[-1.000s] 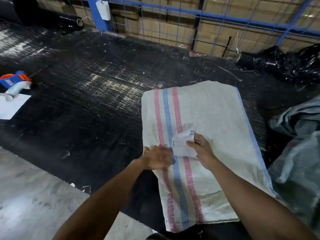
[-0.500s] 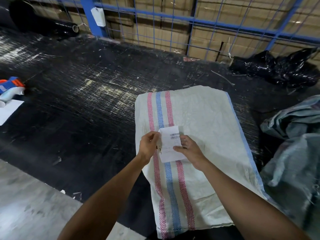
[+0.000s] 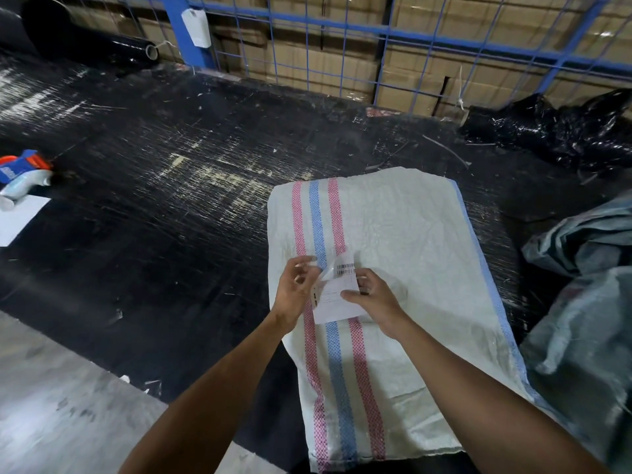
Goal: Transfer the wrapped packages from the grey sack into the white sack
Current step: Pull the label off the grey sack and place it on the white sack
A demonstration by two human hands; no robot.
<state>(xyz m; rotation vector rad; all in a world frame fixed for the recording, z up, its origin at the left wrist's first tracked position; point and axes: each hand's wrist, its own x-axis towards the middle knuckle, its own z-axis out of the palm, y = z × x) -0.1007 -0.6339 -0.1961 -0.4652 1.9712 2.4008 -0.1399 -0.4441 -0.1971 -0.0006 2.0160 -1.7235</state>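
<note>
Both bare forearms reach forward from the bottom of the view over a flat white woven sack point(image 3: 403, 268) with two red stripes and one blue stripe running along it and a blue band down its right edge. The sack lies empty-looking and flat on a black, scuffed, film-wrapped table point(image 3: 171, 206), its open hem nearest the viewer.

Above the sack's striped part, the two hands hold a small white paper label with a printed barcode point(image 3: 337, 295). Half a second earlier the label was held flat and upright between both hands; now its top left corner curls away, and a clear-looking layer seems to be peeling from it. The left hand point(image 3: 292, 292) has its fingers point(image 3: 304, 265) loosely curled, pinching that lifted corner. The right hand point(image 3: 374, 295) pinches the label's right edge between thumb and fingers. This looks like a sticker being separated from its backing, probably to tag the white sack, so no package has yet been moved.

To the right, touching the table edge, a bulging grey plastic sack point(image 3: 581, 319) sits with crumpled folds; its packages are not visible.

Farther left lie a white sheet point(image 3: 18, 217) and a blue and orange handheld tool point(image 3: 24, 169). At the far edge are a roll of black film point(image 3: 102, 46), crumpled black plastic point(image 3: 554, 131), and a blue wire fence point(image 3: 376, 32) in front of cardboard boxes point(image 3: 307, 66).
</note>
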